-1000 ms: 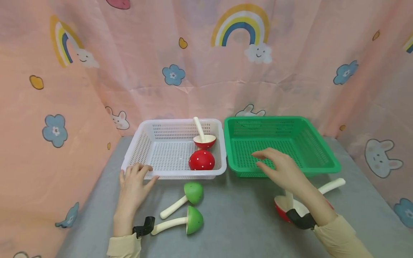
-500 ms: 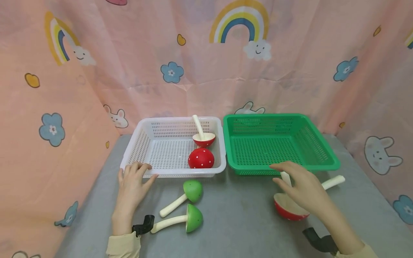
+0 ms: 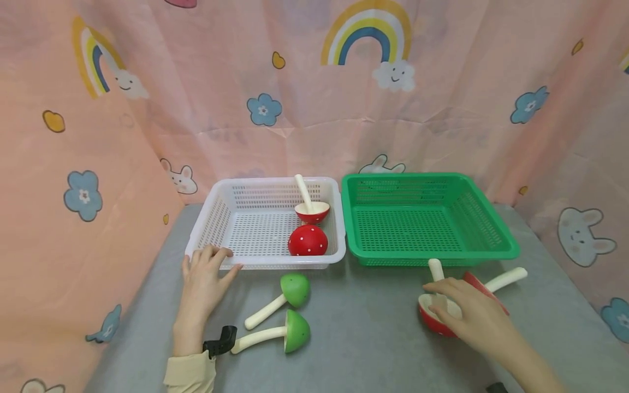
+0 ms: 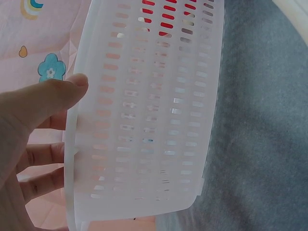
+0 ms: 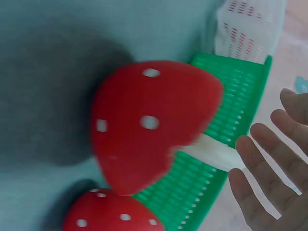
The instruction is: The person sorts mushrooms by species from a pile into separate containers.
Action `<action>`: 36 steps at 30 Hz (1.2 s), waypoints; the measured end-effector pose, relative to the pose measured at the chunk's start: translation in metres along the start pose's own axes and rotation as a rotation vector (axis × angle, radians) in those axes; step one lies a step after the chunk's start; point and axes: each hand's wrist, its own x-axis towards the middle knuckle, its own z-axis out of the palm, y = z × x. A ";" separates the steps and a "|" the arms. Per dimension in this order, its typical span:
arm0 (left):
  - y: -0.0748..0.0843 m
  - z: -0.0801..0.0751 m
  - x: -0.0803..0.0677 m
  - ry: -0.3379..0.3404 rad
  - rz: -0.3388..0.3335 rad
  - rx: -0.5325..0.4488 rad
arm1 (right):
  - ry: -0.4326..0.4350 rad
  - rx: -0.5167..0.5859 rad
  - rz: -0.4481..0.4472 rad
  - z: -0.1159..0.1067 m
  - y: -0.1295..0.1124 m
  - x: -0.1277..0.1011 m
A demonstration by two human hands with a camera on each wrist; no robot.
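My left hand grips the near-left corner of the white basket; in the left wrist view its thumb lies on the rim of that basket. My right hand hovers with straight fingers over a red spotted mushroom that lies cap-down on the table, stem up. In the right wrist view the fingers are spread beside this mushroom. A second red mushroom lies just behind it.
Two red mushrooms sit in the white basket. The green basket stands to its right with nothing in it. Two green mushrooms lie on the grey table in front of the white basket. Pink patterned curtains close off three sides.
My right hand has drawn back from above the green basket and come down over the red mushroom at the near right. The left hand has stayed on the white basket.
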 end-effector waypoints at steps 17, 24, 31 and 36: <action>0.002 0.000 0.000 0.006 -0.003 0.005 | -0.120 -0.060 0.068 0.015 0.020 -0.031; 0.004 -0.001 -0.001 0.005 -0.004 0.008 | -0.214 -0.107 0.120 0.018 0.021 -0.033; 0.003 -0.001 0.000 -0.002 -0.009 0.011 | -0.166 -0.153 0.070 0.020 0.020 -0.033; 0.004 -0.001 0.000 0.000 -0.008 0.011 | -0.127 -0.173 0.022 0.021 0.020 -0.034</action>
